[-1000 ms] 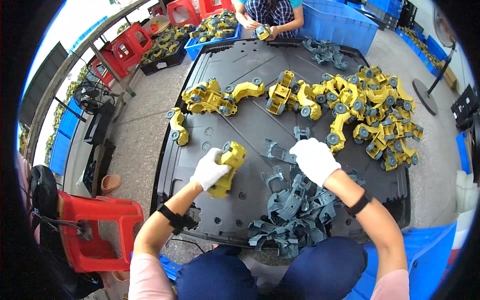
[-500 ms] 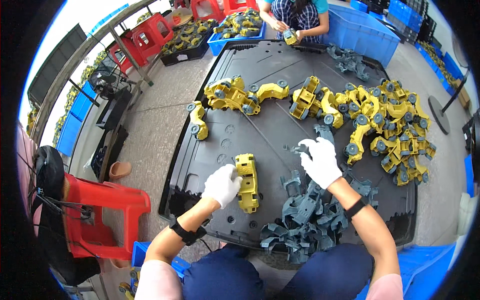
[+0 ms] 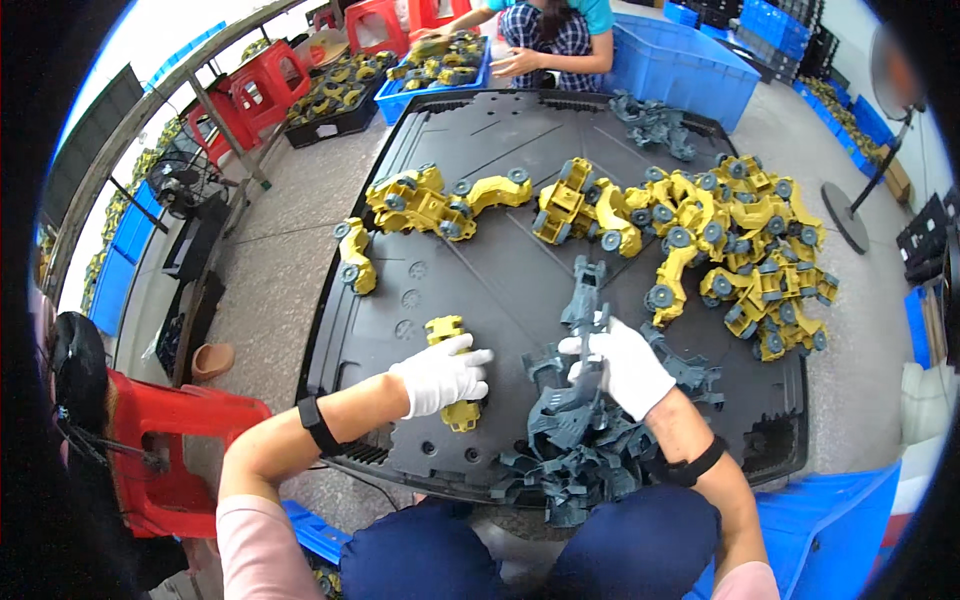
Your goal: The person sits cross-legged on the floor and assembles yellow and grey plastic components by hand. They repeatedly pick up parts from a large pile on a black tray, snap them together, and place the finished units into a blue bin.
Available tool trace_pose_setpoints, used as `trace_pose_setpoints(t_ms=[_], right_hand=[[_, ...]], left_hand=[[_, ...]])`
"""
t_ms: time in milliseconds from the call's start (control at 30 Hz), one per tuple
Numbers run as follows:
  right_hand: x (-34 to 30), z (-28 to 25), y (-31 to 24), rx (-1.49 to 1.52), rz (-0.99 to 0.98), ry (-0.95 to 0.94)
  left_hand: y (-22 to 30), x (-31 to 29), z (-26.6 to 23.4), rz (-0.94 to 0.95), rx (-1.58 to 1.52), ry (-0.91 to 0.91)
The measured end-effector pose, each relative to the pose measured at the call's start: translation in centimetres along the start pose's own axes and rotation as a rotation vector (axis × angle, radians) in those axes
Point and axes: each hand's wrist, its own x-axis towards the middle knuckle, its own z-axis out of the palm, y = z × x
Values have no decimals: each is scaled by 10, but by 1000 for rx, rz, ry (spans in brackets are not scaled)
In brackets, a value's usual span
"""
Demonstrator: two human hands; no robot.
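My left hand [image 3: 443,376], in a white glove, lies across a yellow toy truck body [image 3: 461,415] on the black table. Its fingers are apart and reach over the top of the body, covering its middle. To the right, my gloved right hand [image 3: 628,368] has thumb and fingers closed on a dark grey plastic part [image 3: 590,378], slightly blurred, above a heap of similar grey parts [image 3: 565,425]. Another loose grey part [image 3: 584,290] lies just beyond that hand.
Yellow toy trucks with grey wheels [image 3: 750,235] are piled at the table's right, with several more in a row [image 3: 420,200] across it. Grey parts [image 3: 652,122] lie at the far edge. A person [image 3: 550,50] sits opposite, beside blue crates [image 3: 680,65]. A red stool [image 3: 165,440] stands left.
My left hand has shifted from the truck body's left side to over its top. The right hand has come nearer and closed on a grey part. The person opposite now reaches toward a crate.
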Motion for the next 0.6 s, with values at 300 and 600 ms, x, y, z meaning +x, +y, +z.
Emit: trace_pose_setpoints(t_ms=[300,600], right_hand=[[-8,-27,16,-199,-153,288],[-16,-55,14,-1685,-980,124]], left_hand=[[24,14,-1,-936,-859,121],[37,-3,15,-1111,-1343,98]])
